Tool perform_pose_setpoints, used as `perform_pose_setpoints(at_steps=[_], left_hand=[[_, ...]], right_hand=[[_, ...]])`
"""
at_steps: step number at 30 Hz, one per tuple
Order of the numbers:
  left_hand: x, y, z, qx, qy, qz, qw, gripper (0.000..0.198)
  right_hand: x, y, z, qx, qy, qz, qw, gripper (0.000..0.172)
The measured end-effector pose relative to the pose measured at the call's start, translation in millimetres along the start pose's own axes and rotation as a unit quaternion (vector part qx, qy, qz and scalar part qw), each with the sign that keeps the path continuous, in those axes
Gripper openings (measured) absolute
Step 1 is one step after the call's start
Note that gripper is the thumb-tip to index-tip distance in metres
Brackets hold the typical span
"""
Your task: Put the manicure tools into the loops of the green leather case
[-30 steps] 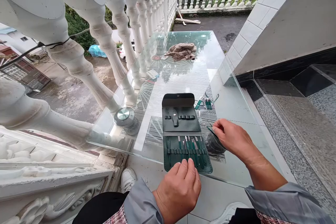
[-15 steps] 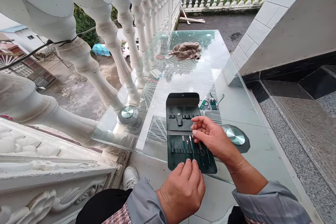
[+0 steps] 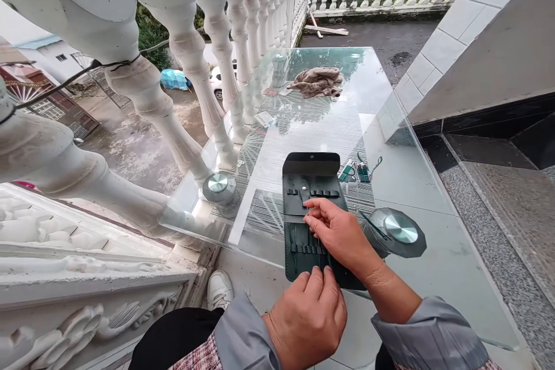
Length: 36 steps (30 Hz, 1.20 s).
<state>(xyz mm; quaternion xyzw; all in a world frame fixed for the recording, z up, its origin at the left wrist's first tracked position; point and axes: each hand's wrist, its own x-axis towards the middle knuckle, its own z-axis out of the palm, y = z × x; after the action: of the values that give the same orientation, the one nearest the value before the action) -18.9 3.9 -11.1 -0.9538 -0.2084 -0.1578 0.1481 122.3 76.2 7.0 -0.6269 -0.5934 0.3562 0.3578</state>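
Observation:
A dark green tool case (image 3: 313, 182) lies unfolded on a glass table (image 3: 312, 121), its lower flap holding a row of slim metal tools. My right hand (image 3: 336, 231) rests over that flap, fingers pinched on a thin metal tool at the case's middle. My left hand (image 3: 309, 315) is at the case's near edge, fingers curled and pressing its bottom rim. Several loose green-handled tools (image 3: 358, 170) lie on the glass just right of the case.
A white balustrade (image 3: 191, 52) runs along the table's left side. Round metal table mounts (image 3: 219, 185) (image 3: 399, 230) sit under the glass. A crumpled brown cloth (image 3: 318, 81) lies at the far end. A tiled wall (image 3: 468, 29) rises on the right.
My right hand came from the table at the case's right over onto the case, then slid left and down to its middle. My left hand stayed at the near edge.

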Motion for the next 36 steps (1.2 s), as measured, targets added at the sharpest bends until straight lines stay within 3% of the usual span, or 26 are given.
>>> perform_pose_setpoints(at_steps=[9, 14, 32, 36], left_hand=[[-0.2, -0.9, -0.7, -0.002, -0.011, 0.011, 1.0, 0.032], [0.9, -0.7, -2.6, -0.004, 0.001, 0.002, 1.0, 0.031], [-1.2, 1.3, 0.1, 0.003, -0.023, 0.008, 1.0, 0.032], [-0.2, 1.4, -0.1, -0.005, -0.003, -0.003, 1.0, 0.031]], right_hand=[[1.9, -3.3, -2.5, -0.096, -0.011, -0.028, 0.995, 0.022], [3.7, -3.4, -3.4, -0.084, 0.028, -0.038, 0.995, 0.022], [6.6, -8.8, -2.4, -0.088, -0.006, 0.007, 0.996, 0.021], [7.2, -7.4, -2.5, -0.076, 0.025, 0.023, 0.996, 0.021]])
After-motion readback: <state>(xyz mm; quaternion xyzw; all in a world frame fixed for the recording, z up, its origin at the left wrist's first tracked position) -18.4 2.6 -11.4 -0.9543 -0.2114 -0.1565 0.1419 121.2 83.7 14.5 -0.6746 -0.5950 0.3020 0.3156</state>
